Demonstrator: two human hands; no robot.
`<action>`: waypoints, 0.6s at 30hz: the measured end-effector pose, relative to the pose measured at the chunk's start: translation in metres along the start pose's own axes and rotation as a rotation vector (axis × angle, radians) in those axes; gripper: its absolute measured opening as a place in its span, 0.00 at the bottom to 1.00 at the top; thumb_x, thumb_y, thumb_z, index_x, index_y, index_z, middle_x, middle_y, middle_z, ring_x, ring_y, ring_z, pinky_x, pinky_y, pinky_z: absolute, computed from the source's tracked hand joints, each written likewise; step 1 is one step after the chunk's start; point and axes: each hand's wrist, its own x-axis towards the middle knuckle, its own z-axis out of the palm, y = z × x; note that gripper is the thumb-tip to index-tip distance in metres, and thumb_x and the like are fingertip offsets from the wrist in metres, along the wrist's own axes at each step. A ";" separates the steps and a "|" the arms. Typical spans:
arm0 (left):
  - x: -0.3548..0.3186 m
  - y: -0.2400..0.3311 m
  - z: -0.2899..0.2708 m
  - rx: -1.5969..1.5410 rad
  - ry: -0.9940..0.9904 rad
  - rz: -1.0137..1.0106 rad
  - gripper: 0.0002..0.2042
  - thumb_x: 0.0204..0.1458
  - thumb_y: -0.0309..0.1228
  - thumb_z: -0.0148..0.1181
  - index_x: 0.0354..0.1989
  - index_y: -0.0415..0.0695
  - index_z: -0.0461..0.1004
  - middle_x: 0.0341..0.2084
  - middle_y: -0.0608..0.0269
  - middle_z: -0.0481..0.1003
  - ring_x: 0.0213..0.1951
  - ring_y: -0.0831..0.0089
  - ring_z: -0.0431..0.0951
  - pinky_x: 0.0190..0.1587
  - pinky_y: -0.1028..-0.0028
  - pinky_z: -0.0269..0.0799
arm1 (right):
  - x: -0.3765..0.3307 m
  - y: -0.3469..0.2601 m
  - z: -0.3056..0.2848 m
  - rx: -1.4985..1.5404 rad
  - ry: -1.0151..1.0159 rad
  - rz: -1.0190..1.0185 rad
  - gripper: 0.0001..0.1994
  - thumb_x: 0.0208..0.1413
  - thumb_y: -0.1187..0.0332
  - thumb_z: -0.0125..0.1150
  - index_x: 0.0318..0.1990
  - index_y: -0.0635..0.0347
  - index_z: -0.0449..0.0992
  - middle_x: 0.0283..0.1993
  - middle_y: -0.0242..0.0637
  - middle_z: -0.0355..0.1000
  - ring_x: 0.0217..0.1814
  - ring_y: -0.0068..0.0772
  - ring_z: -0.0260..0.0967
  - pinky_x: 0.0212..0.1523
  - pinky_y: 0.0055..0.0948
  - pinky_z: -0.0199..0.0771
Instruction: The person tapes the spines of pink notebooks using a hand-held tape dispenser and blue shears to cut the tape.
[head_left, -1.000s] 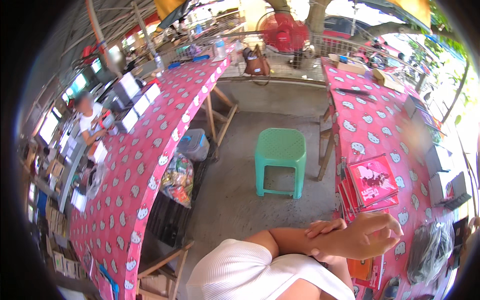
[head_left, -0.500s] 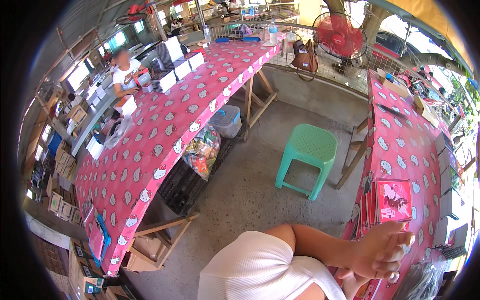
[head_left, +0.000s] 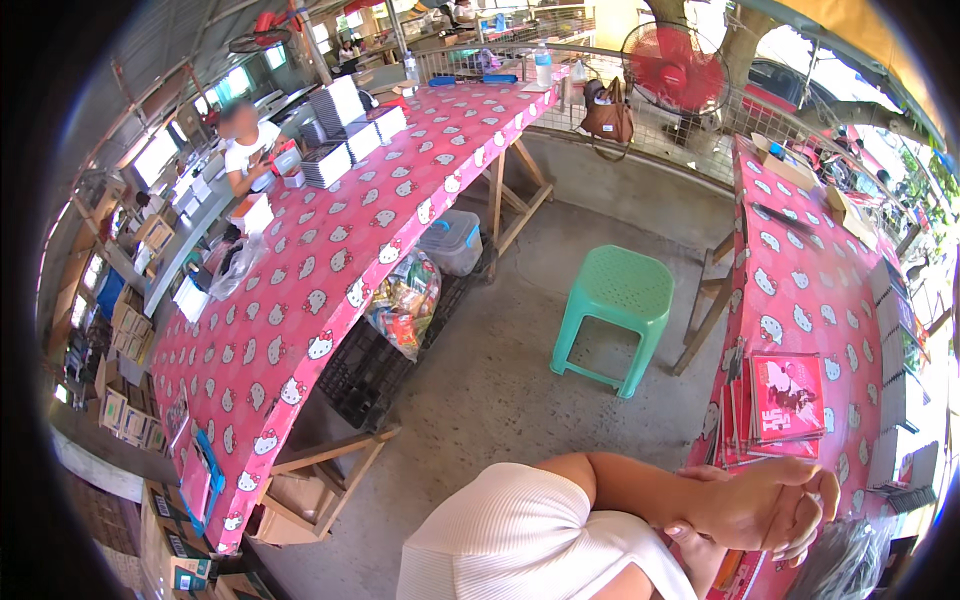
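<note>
Across the lower right reaches my left arm in a white ribbed sleeve. At its end my left hand hangs with loosely bent, slightly parted fingers, and I see nothing in it. My right hand, mostly hidden below, wraps round the left forearm near the wrist, with its thumb on the near side and fingertips on the far side. Just beyond the hands, pink-red booklets lie stacked on the right-hand table, which has a pink cat-print cover. More booklets fan out at the stack's left side.
A green plastic stool stands on the concrete floor between the tables. A long pink-covered table fills the left, bearing book stacks. A person works beyond it. Clear plastic lies at lower right; a knife-like dark tool lies farther back.
My left hand has lowered slightly and its fingers have loosened from a tighter curl. My right hand's fingertips now show over the far side of the left forearm.
</note>
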 end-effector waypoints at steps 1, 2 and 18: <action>0.001 0.004 0.001 0.049 -0.043 0.011 0.20 0.60 0.46 0.41 0.38 0.40 0.69 0.14 0.58 0.71 0.17 0.67 0.70 0.28 0.69 0.69 | -0.004 -0.004 0.000 -0.054 0.027 0.010 0.31 0.38 0.70 0.73 0.51 0.65 0.64 0.39 0.40 0.72 0.42 0.38 0.71 0.45 0.35 0.70; 0.003 0.007 0.001 0.085 -0.082 0.016 0.20 0.60 0.47 0.42 0.38 0.40 0.69 0.14 0.58 0.71 0.17 0.68 0.71 0.28 0.69 0.69 | -0.012 -0.012 -0.003 -0.119 0.065 0.027 0.30 0.38 0.70 0.73 0.50 0.65 0.64 0.38 0.40 0.72 0.42 0.38 0.72 0.44 0.34 0.71; -0.014 -0.090 -0.114 1.921 -0.544 -0.460 0.32 0.46 0.43 0.63 0.61 0.54 0.58 0.62 0.59 0.55 0.64 0.60 0.53 0.62 0.40 0.31 | -0.192 -0.108 -0.036 -1.466 0.916 0.969 0.51 0.26 0.66 0.78 0.62 0.62 0.54 0.58 0.47 0.60 0.59 0.44 0.61 0.56 0.36 0.63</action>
